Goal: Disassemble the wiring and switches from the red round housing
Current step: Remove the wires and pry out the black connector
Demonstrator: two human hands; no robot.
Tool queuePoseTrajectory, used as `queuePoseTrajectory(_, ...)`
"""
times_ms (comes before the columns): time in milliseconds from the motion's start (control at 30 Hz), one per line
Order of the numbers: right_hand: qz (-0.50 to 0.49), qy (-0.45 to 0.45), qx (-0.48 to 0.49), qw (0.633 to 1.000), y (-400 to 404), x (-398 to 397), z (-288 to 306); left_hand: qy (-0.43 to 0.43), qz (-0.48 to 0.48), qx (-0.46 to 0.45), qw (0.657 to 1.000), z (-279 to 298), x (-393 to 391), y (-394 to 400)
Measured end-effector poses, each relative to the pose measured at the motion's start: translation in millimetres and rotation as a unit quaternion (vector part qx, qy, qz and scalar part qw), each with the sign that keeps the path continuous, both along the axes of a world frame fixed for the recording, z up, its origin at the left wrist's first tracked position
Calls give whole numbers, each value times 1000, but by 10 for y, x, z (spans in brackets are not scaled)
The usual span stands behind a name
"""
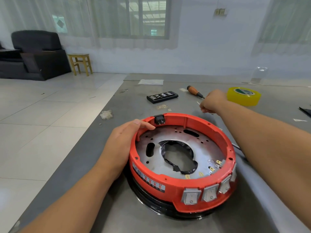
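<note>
The red housing (182,158) lies on the grey table (134,101), near its front edge, with grey switches (208,193) on its near side. The left hand (122,140) rests with straight fingers on its left rim. The right hand (212,101) is beyond it, fingers curled near a screwdriver (195,91); whether it holds something, I cannot tell.

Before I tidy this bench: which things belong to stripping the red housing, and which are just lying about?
In use: red housing, switches, left hand, right hand, screwdriver, bit case.
Lying about: yellow tape, paper.
</note>
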State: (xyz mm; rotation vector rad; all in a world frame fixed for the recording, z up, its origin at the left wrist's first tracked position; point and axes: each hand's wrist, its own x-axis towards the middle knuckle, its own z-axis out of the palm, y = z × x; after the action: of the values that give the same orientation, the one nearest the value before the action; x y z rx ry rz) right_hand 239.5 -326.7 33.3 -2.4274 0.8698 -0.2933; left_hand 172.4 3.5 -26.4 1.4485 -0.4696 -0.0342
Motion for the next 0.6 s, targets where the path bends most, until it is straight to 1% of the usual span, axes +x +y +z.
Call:
queuePoseTrajectory(100, -1, 26, -17, 1000, 19, 85, -25, 6, 3, -4, 1000, 6, -14, -8)
queuePoseTrajectory(200, 11, 7, 43, 999, -31, 103, -7, -4, 6, 3, 1000, 12, -27, -17)
queuePoseTrajectory(233, 14, -2, 50, 999, -64, 89, 17, -8, 8, 6, 1000, 15, -27, -18)
queuePoseTrajectory(267, 16, -4, 35, 999, -96, 70, 41, -10, 10, 7, 1000, 19, -28, -18)
queuePoseTrajectory(333, 28, 16, -58, 998, -131, -12, 93, -11, 11, 6, 1000, 30, -31, -14)
queuePoseTrajectory(400, 66, 53, -169, 982, -91, -112, 107, -19, 15, 15, 1000, 35, -36, -7)
queuePoseTrajectory(433, 97, 70, -202, 972, -64, -134, 94, -24, 18, 19, 999, 36, -39, -1)
queuePoseTrajectory(533, 166, 124, -248, 946, 25, -122, 12, -27, 20, 22, 999, 35, -45, 7)
queuePoseTrajectory(600, 183, 163, -248, 937, 55, -76, -34, -23, 18, 24, 999, 31, -38, 6)
